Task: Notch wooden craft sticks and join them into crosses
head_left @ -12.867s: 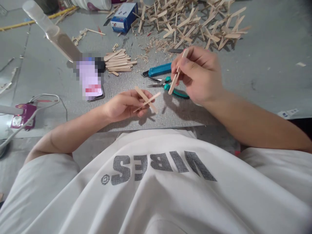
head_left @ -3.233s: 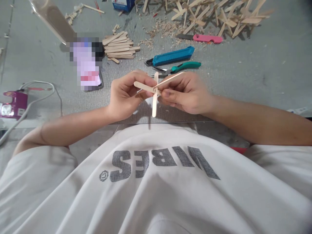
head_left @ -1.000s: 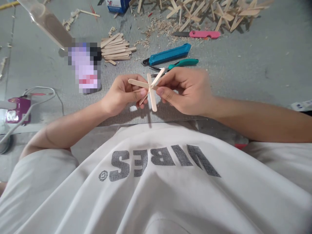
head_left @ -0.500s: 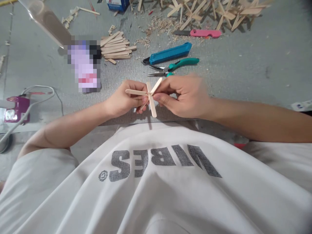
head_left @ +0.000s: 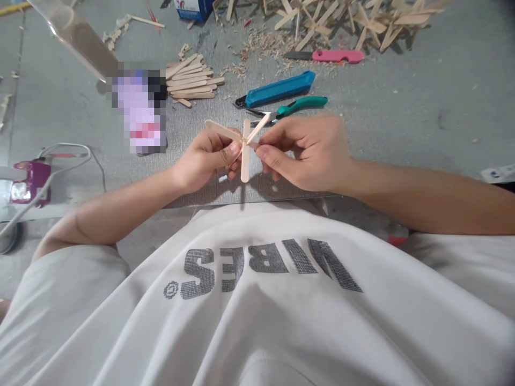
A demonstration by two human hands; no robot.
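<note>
A small star of crossed popsicle sticks [head_left: 245,161] is held up between both hands near the table's front edge. My left hand [head_left: 209,159] pinches it from the left with thumb and fingers, closed. From the right, my right hand [head_left: 303,153] grips one of its arms between thumb and forefinger, close to the centre. The fingers partly hide the sticks behind. Just beyond lie green-handled long-nose pliers [head_left: 302,104], their jaws partly covered by the star and hand. A blue utility knife [head_left: 280,89] rests behind the pliers.
A bundle of loose popsicle sticks [head_left: 191,80] lies left of the tools, beside a pixelated object [head_left: 142,115]. A pink-handled knife [head_left: 338,56], wood shavings [head_left: 261,45] and several finished stick stars [head_left: 322,24] are at the back. A purple plug adapter [head_left: 30,182] with cable sits left.
The stick star has tilted and moved slightly up and away from my body. Its left arm now angles upward. My right thumb and forefinger have shifted on it.
</note>
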